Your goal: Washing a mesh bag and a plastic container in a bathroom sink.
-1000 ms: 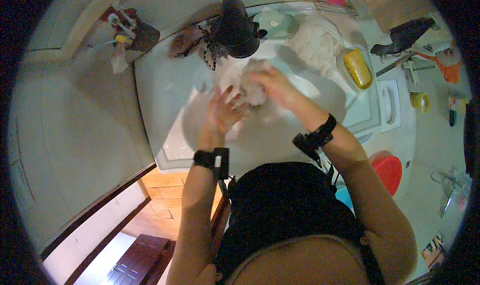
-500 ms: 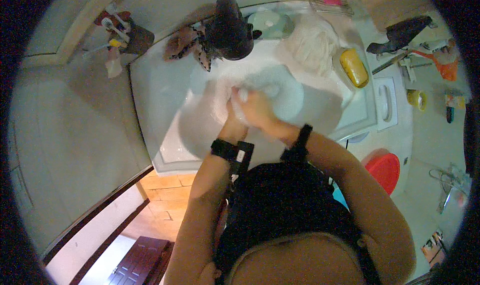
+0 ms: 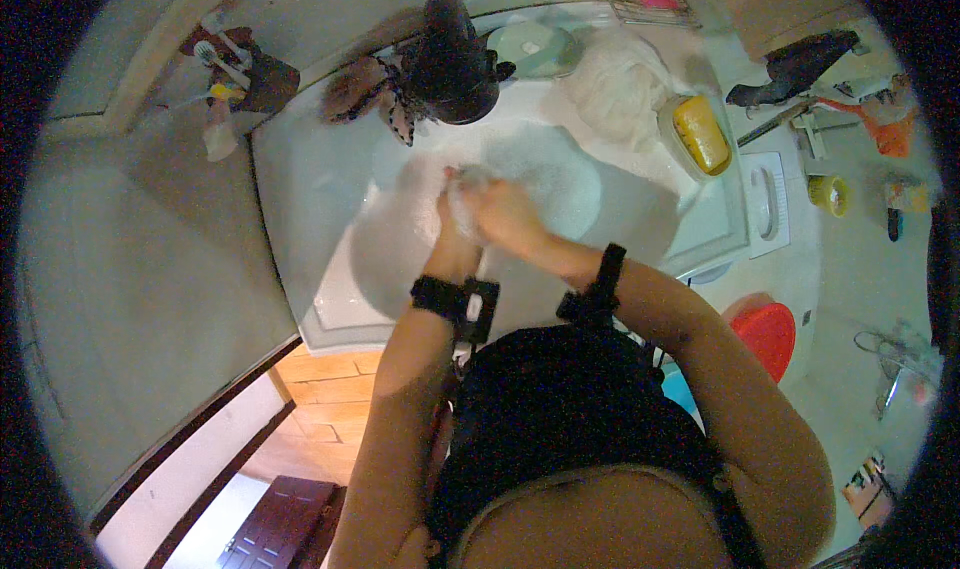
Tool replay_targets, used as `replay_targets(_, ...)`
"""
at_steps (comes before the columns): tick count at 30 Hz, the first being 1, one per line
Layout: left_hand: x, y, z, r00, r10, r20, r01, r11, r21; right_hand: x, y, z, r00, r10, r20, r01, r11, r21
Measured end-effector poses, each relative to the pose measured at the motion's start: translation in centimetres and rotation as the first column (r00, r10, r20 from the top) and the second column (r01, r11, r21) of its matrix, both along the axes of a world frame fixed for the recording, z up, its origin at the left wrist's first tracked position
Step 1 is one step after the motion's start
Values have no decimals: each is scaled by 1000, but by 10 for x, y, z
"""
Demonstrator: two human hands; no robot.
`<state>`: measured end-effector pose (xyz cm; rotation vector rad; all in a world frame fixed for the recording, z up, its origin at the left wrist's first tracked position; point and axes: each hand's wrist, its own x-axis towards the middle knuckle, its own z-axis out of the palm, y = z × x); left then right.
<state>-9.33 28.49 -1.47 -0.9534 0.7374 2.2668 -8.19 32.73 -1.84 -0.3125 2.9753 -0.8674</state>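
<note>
Both hands are together over a white washbasin (image 3: 330,239) with foamy water (image 3: 560,179) in it. My left hand (image 3: 457,214) is partly hidden behind my right. Across it, my right hand (image 3: 510,217) is closed, its fingers pressed against the left and blurred by motion. A pale, wet, sudsy thing (image 3: 474,184) shows between the fingers; whether it is thin cloth or only foam I cannot make out. A dark faucet (image 3: 455,74) rises at the basin's far side.
Beside the faucet lies a dark, lacy cloth (image 3: 365,94). A pale green soap dish (image 3: 535,49), a bunched white cloth (image 3: 620,89) and a yellow soap bar (image 3: 702,134) in a tray line the far right rim. Right of the basin are a lidded white box (image 3: 765,204) and a red round lid (image 3: 765,339).
My hands have shifted slightly left, still pressed together, and the right hand has moved against the left. The whole view has shifted a little; the things around the basin stay in place.
</note>
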Motion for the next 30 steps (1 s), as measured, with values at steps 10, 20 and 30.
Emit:
replay_targets(10, 8, 16, -36, 977, -160, -143, 139, 979, -149, -24, 29, -75, 961, -274, 33, 276, 955, -107)
replay_targets(20, 1, 23, -56, 980, -113, -164, 100, 991, -84, -57, 61, -49, 890, -386, 242, 416, 906, -85)
replay_targets(30, 0, -3, -39, 958, -199, -207, 179, 977, -113, -34, 23, -33, 928, -326, 182, 362, 904, -227)
